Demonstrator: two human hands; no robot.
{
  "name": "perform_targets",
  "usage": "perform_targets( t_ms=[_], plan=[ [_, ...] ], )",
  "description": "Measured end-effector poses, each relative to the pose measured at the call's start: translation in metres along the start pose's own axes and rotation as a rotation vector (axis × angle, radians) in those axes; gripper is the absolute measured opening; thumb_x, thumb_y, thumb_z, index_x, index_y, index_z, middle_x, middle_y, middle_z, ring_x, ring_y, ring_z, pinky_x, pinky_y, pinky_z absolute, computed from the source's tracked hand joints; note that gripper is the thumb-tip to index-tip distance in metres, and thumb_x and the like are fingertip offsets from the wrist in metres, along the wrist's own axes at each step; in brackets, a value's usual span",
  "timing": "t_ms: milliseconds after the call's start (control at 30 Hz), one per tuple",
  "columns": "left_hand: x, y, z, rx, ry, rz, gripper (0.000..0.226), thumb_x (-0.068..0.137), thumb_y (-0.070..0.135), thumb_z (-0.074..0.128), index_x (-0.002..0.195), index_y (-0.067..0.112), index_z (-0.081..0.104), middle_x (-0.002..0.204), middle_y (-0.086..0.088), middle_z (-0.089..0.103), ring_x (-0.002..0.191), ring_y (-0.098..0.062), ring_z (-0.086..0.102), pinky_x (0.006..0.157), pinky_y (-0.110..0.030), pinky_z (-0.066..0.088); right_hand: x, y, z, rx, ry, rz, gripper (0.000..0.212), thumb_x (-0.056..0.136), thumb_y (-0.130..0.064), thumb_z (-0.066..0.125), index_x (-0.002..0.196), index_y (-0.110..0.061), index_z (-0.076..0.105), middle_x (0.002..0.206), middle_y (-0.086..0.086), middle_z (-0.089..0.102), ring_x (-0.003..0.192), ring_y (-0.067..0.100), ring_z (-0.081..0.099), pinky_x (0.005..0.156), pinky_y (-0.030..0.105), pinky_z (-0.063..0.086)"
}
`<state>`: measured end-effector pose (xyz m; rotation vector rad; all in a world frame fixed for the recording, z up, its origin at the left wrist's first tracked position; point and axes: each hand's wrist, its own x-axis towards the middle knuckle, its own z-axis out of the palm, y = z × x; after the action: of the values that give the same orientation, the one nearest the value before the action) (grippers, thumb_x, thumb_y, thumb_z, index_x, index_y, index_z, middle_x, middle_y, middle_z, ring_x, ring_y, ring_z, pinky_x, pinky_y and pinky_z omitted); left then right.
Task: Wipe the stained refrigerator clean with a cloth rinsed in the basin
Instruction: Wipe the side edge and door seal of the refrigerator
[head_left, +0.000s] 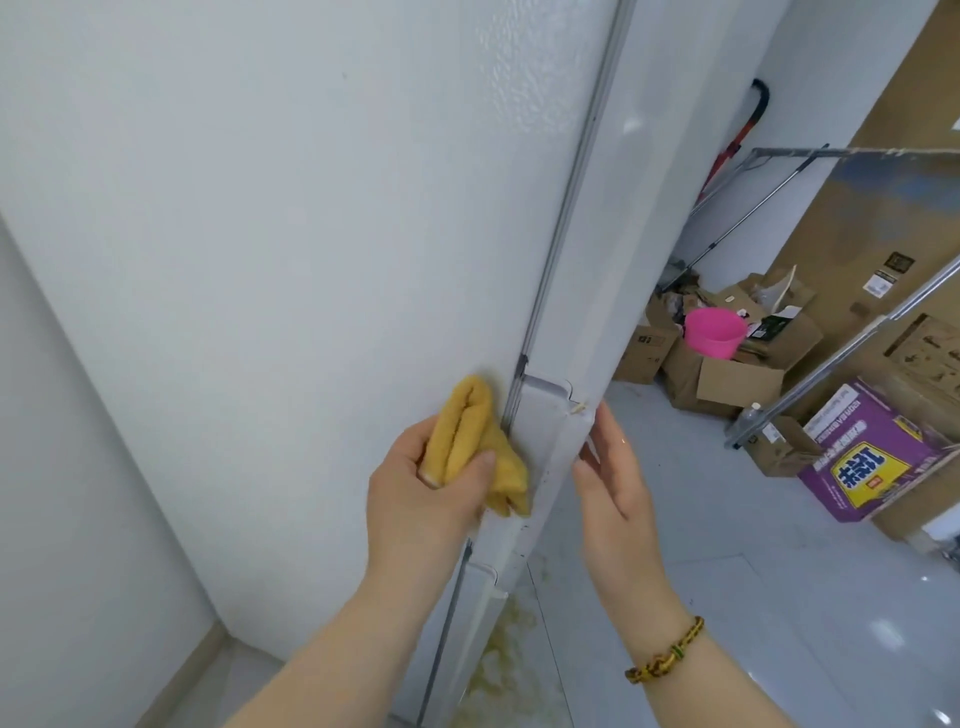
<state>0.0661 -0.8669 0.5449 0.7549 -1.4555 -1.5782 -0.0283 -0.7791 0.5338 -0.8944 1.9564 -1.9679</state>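
**Cloth at the door seam, lower stains not yet wiped**

The white refrigerator (311, 234) filled most of the view, seen from its side wall, with the narrow door edge (587, 291) running down the middle. The side wall looked clean as far as the picture showed. To the right lay the pale tiled floor (727, 519), and at the far wall stood open cardboard boxes (727, 379) and a purple box (872, 457). The pink basin (714, 332) rested on top of these boxes, well apart from the refrigerator.

The left hand (421, 488) grasped the folded yellow cloth (478, 441), thumb over it, and held it against the seam between the side wall and the door, just beside the handle recess. The right hand (613, 488) was released, its fingers straight and touching the front edge of the door, it seemed to steady it. A braided bracelet (667, 652) was on the right wrist.

A wide yellowish stain (514, 639) showed lower down, apparently on the front of the lower door, and a small yellow mark (577, 410) sat at the notch of the handle. In my judgement the task was in its middle: the seam was being wiped, while the lower stain and the small mark were left to do, probably after one more rinse.
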Motion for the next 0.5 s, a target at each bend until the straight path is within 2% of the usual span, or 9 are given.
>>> perform_targets(
  t_ms=[67, 133, 200, 267, 333, 400, 433, 500],
  plan=[
    [-0.005, -0.006, 0.021, 0.028, -0.057, 0.066, 0.04, 0.071, 0.009, 0.074, 0.098, 0.032, 0.055, 0.088, 0.019, 0.061, 0.075, 0.013, 0.058, 0.061, -0.004, 0.045, 0.002, 0.0, -0.004, 0.025, -0.018, 0.01, 0.053, 0.094, 0.004, 0.037, 0.131, -0.033, 0.033, 0.143, -0.01, 0.039, 0.131, 0.002, 0.037, 0.113, 0.033, 0.028],
    [-0.009, -0.012, 0.036, 0.105, -0.122, 0.204, 0.042, 0.067, 0.025, 0.072, 0.098, 0.042, 0.051, 0.102, 0.024, 0.052, 0.094, 0.017, 0.049, 0.079, -0.001, 0.04, 0.003, 0.002, -0.004, 0.033, -0.037, 0.018, 0.054, 0.094, 0.005, 0.038, 0.13, -0.035, 0.034, 0.142, -0.012, 0.039, 0.131, 0.004, 0.037, 0.113, 0.034, 0.028],
    [-0.007, -0.019, 0.04, 0.19, -0.141, 0.306, 0.034, 0.064, 0.037, 0.064, 0.098, 0.037, 0.06, 0.104, 0.025, 0.048, 0.098, 0.015, 0.045, 0.081, 0.002, 0.033, 0.002, 0.004, -0.003, 0.034, -0.052, 0.025, 0.059, 0.093, 0.008, 0.036, 0.124, -0.042, 0.034, 0.142, -0.014, 0.038, 0.131, 0.003, 0.036, 0.113, 0.034, 0.028],
    [-0.004, -0.036, 0.036, 0.304, -0.129, 0.42, 0.036, 0.069, 0.042, 0.058, 0.099, 0.025, 0.067, 0.098, 0.025, 0.046, 0.094, 0.005, 0.047, 0.082, -0.002, 0.035, 0.0, 0.006, -0.002, 0.014, -0.07, 0.028, 0.067, 0.09, 0.013, 0.035, 0.124, -0.044, 0.031, 0.145, -0.014, 0.034, 0.132, 0.002, 0.035, 0.114, 0.034, 0.028],
    [-0.006, -0.065, 0.028, 0.414, -0.15, 0.498, 0.032, 0.074, 0.039, 0.054, 0.104, 0.028, 0.062, 0.097, 0.023, 0.046, 0.093, 0.002, 0.046, 0.083, -0.005, 0.035, -0.002, 0.009, -0.002, 0.009, -0.076, 0.02, 0.073, 0.086, 0.018, 0.033, 0.127, -0.043, 0.029, 0.147, -0.015, 0.031, 0.131, -0.003, 0.034, 0.113, 0.028, 0.029],
    [-0.014, -0.088, 0.019, 0.397, -0.218, 0.415, 0.037, 0.075, 0.042, 0.05, 0.11, 0.034, 0.054, 0.105, 0.033, 0.044, 0.097, 0.008, 0.044, 0.083, -0.001, 0.033, -0.002, 0.011, -0.003, 0.028, -0.072, 0.007, 0.073, 0.085, 0.018, 0.033, 0.126, -0.043, 0.027, 0.146, -0.018, 0.029, 0.125, -0.016, 0.034, 0.106, 0.011, 0.03],
    [-0.016, -0.094, 0.016, 0.353, -0.252, 0.35, 0.037, 0.073, 0.045, 0.048, 0.109, 0.04, 0.057, 0.108, 0.04, 0.041, 0.099, 0.012, 0.043, 0.082, 0.0, 0.032, -0.002, 0.012, -0.003, 0.031, -0.074, -0.012, 0.071, 0.083, 0.013, 0.035, 0.126, -0.043, 0.027, 0.145, -0.02, 0.028, 0.122, -0.02, 0.033, 0.102, 0.005, 0.03],
    [-0.013, -0.091, 0.015, 0.29, -0.284, 0.305, 0.035, 0.07, 0.048, 0.047, 0.099, 0.044, 0.065, 0.109, 0.046, 0.04, 0.102, 0.018, 0.04, 0.081, 0.003, 0.031, 0.0, 0.015, -0.005, 0.033, -0.098, -0.03, 0.069, 0.073, 0.001, 0.033, 0.126, -0.044, 0.027, 0.143, -0.023, 0.027, 0.125, -0.019, 0.031, 0.104, 0.005, 0.027]
  ],
)
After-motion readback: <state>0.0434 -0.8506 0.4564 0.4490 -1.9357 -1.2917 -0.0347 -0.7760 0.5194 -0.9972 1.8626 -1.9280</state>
